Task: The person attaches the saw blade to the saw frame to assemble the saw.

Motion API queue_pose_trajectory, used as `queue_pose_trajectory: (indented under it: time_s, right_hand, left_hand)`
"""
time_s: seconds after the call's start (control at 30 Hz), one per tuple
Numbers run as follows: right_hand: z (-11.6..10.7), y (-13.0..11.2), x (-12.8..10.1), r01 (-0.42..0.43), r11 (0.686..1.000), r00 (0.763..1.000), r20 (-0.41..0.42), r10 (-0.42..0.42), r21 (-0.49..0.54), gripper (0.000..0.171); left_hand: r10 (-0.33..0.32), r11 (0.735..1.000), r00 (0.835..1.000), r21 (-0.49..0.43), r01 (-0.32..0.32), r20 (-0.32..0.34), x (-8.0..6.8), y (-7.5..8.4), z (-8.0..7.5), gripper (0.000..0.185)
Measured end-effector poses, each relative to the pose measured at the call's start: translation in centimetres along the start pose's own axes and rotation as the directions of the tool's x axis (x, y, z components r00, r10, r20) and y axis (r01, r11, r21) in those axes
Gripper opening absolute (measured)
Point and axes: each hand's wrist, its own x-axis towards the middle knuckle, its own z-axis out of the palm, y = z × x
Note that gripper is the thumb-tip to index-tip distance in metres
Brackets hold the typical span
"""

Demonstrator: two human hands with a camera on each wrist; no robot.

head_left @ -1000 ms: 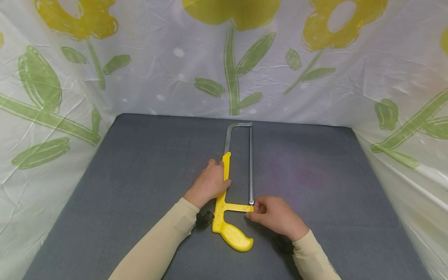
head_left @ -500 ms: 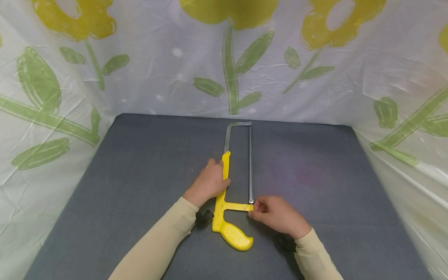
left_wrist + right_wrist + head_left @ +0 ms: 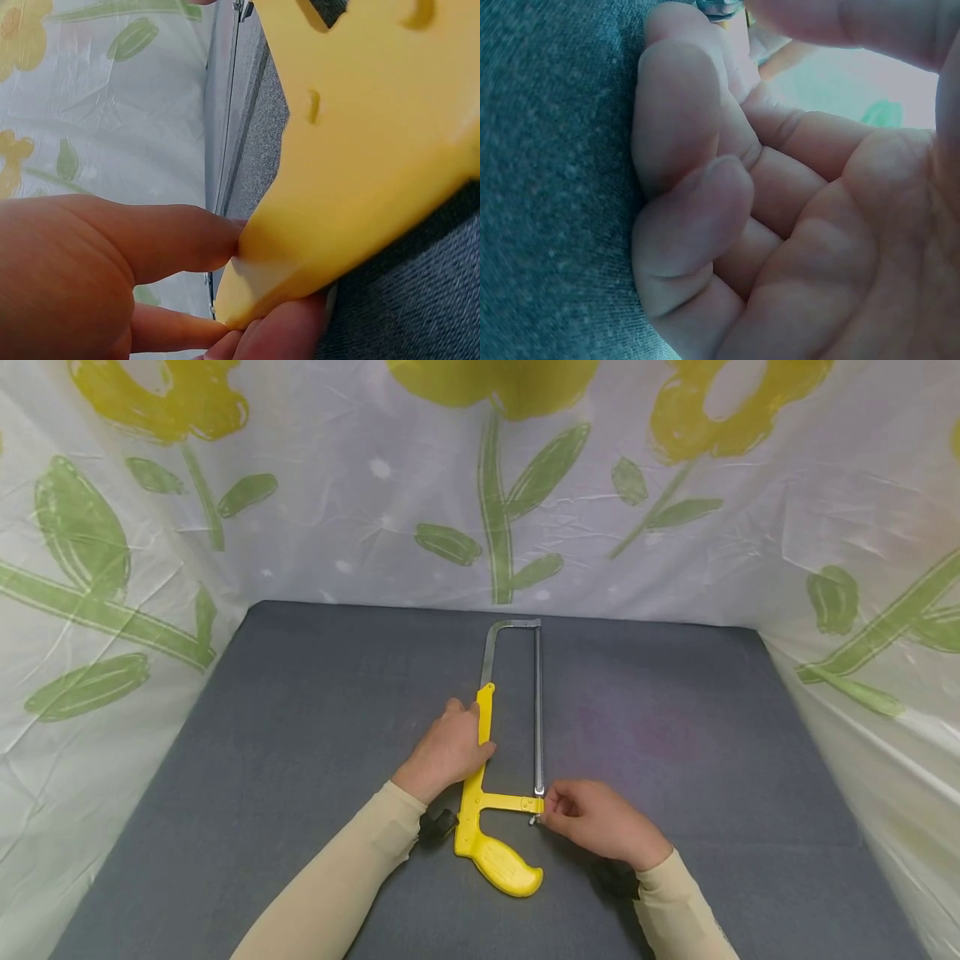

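Observation:
A hacksaw (image 3: 502, 864) with a yellow handle and a silver front bow lies on the dark table, its handle towards me. Its metal blade bar (image 3: 537, 710) runs along the right side. My left hand (image 3: 442, 752) grips the yellow spine, thumb on one side and fingers on the other, as the left wrist view also shows. At the blade's near end, my right hand (image 3: 600, 818) has its fingers curled and pinches at a small metal wing nut (image 3: 534, 820), partly visible beside the fingertips. In the right wrist view, a metal bit (image 3: 720, 7) shows between thumb and fingers.
A dark grey cloth covers the table (image 3: 337, 677). White sheeting (image 3: 337, 510) printed with yellow flowers and green leaves hangs behind it and along both sides.
My right hand has shifted slightly to the right, and the wing nut now shows at its fingertips. The left hand and the hacksaw stay in place.

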Motion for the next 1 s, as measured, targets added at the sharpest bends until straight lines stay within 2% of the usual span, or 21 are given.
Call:
queue_pose_trajectory:
  time_s: [0.23, 0.73, 1.0]
  right_hand:
    - [-0.23, -0.12, 0.00, 0.002, 1.000, 1.000, 0.012, -0.002, 0.009, 0.007]
    - [0.16, -0.13, -0.06, 0.004, 1.000, 1.000, -0.024, -0.004, 0.006, 0.011]
    - [0.37, 0.05, 0.04, -0.021, 1.000, 0.999, -0.038, 0.021, 0.001, 0.010]
  left_hand:
    - [0.012, 1.000, 1.000, -0.005, -0.012, -0.008, 0.07, -0.18, -0.01, 0.078]
    - [-0.002, 1.000, 1.000, 0.001, 0.002, 0.000, 0.04, -0.11, 0.03, 0.079]
    - [-0.003, 1.000, 1.000, 0.010, 0.003, 0.001, 0.13, -0.10, 0.13, 0.079]
